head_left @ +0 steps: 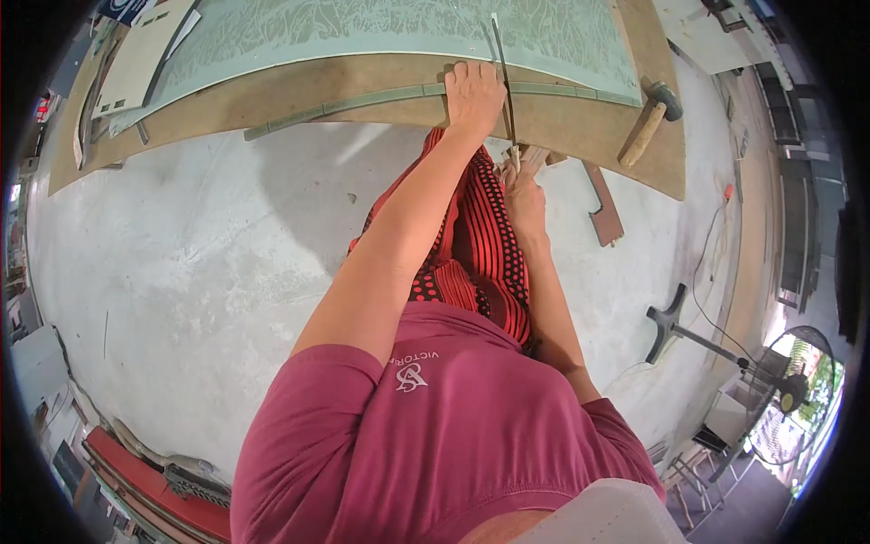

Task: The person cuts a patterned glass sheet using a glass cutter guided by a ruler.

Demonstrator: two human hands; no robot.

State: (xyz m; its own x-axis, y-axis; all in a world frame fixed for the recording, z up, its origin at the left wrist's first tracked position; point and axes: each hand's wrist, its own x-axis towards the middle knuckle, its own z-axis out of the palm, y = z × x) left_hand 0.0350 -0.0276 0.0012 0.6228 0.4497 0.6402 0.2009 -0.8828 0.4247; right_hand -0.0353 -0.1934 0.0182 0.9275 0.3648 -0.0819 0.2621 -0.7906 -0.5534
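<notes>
My left hand point(476, 95) presses down near the board's front edge, its fingers curled over a long, narrow grey-green strip point(362, 98). The strip runs along the edge and sticks out past it at the left. In my right hand point(526, 201), just below the edge, is the pale handle of a long, thin dark saw point(506, 91). Its blade points away from me and crosses the strip just right of my left hand. The saw's teeth are too small to make out.
A large patterned greenish sheet point(381, 41) covers much of the brown board point(272, 86). A hammer point(648, 127) lies at the board's right corner. Below that is a brown notched piece point(605, 204). A standing fan point(788, 390) is at right, with a cable on the floor point(181, 236).
</notes>
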